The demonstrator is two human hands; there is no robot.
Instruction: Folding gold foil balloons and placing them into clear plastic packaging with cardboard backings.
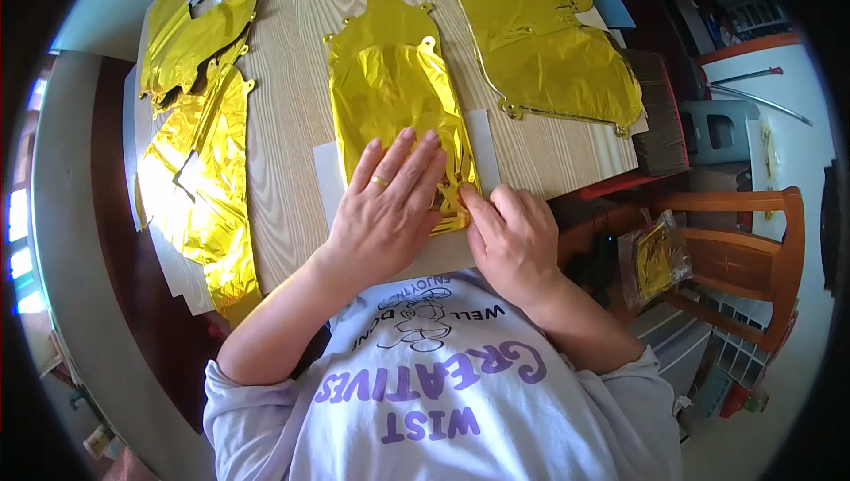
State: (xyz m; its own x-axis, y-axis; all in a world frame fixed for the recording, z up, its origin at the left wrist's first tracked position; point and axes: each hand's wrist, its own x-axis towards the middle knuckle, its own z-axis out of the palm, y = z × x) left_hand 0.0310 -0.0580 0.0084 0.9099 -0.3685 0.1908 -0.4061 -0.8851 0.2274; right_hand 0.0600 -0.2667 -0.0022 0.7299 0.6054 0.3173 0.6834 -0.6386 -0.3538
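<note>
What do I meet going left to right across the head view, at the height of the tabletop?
Heap of gold foil balloons → bare wooden tabletop → flat gold foil balloon under the left hand → right hand pinching its near edge → large gold foil balloon → wooden chair.

Hands (443,215) on gold foil balloon (394,82)

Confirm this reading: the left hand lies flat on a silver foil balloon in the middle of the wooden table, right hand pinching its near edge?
Not quite: the foil balloon is gold, not silver, as the head view shows. The left hand lies flat on it, the right hand at its near edge, on the wooden table.
</note>
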